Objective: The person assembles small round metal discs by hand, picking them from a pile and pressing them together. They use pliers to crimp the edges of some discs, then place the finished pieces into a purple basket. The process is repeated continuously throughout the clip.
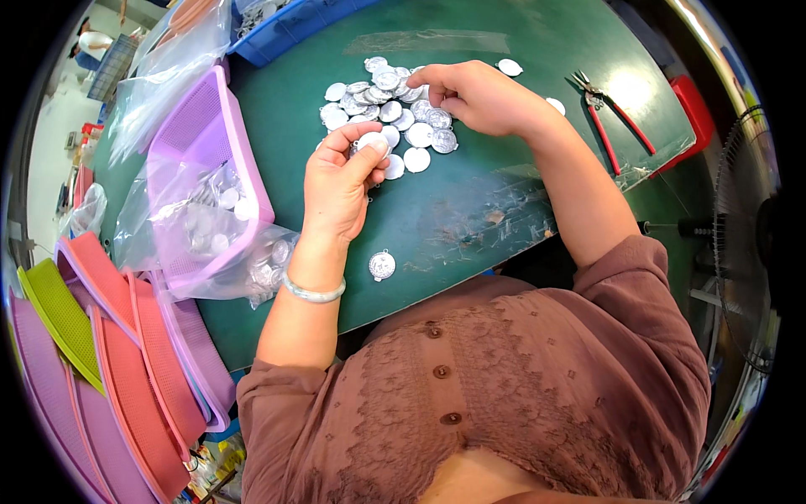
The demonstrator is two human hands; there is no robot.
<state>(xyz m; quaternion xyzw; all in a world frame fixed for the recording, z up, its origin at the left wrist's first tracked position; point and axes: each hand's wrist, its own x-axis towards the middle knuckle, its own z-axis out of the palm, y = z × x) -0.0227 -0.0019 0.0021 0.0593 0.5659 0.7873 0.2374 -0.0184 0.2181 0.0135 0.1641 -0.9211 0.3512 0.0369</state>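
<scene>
My left hand (330, 189) is closed, with a silver round pendant (374, 145) pinched between thumb and fingers beside the pile. Whether more pendants sit behind it in the grip is hidden. Over the right side of the heap, my right hand (491, 99) reaches with its index finger pointing down onto the pieces and the thumb apart from it. The pile of silver round pendants (420, 134) lies loosely spread on the green table; some show a raised design, others a plain face. One single pendant (382, 265) with a small loop rests nearer to me.
Red-handled pliers (598, 126) lie open at the right. A purple basket (243, 160) with a clear bag (197, 210) of pendants stands left, near stacked coloured baskets (126, 370). A blue crate (285, 34) is at the back, a red container (693, 122) at right, beside a fan (743, 239).
</scene>
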